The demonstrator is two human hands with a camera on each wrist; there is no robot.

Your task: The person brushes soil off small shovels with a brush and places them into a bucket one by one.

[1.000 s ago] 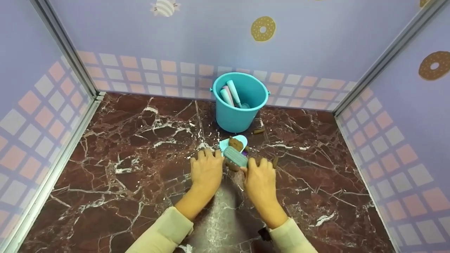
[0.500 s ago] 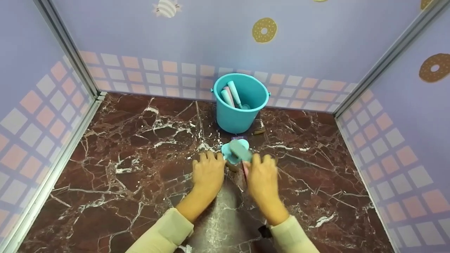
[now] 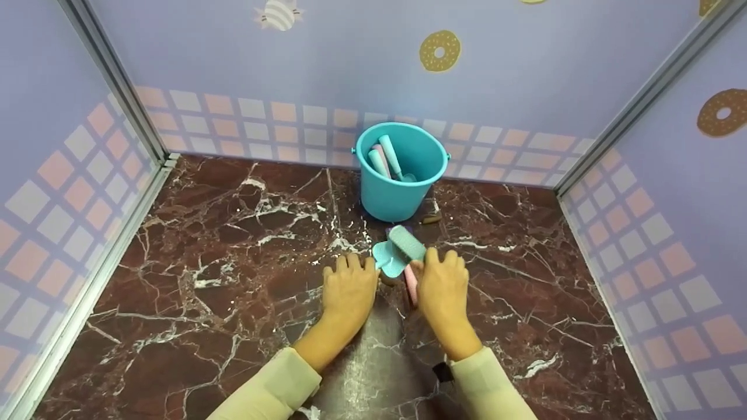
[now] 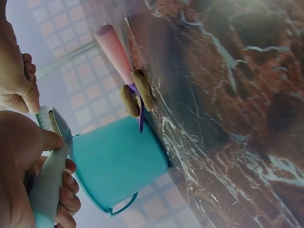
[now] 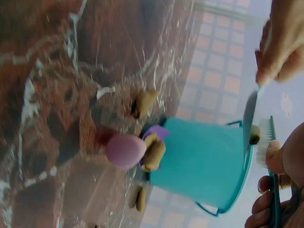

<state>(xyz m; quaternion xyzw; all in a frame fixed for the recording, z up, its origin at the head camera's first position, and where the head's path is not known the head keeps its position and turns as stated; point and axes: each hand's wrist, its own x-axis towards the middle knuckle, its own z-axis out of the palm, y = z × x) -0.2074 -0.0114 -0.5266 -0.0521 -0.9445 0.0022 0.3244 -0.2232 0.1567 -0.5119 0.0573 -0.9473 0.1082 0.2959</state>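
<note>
My left hand (image 3: 350, 294) grips the pale handle of a light blue toy shovel (image 3: 390, 261), held up off the floor with its blade tilted. In my right hand (image 3: 443, 289) is a brush (image 3: 407, 242), its bristles turned toward the blade. A small brown lump (image 5: 255, 135) sits between blade and bristles in the right wrist view; the head view hides most of it. Below them on the floor lies a purple tool with a pink handle (image 4: 114, 53), brown lumps (image 4: 128, 100) at its purple end.
A turquoise bucket (image 3: 391, 198) stands by the back wall, with several pale and pink handles (image 3: 388, 154) sticking up inside. Another brown piece (image 3: 430, 220) lies by its base. Printed panels (image 3: 233, 64) enclose the dark red marble floor (image 3: 233, 280).
The brush has swung from below the shovel's blade to its upper right. The shovel has shifted slightly toward me, its lump now mostly hidden in the head view. The pink handle has come into sight.
</note>
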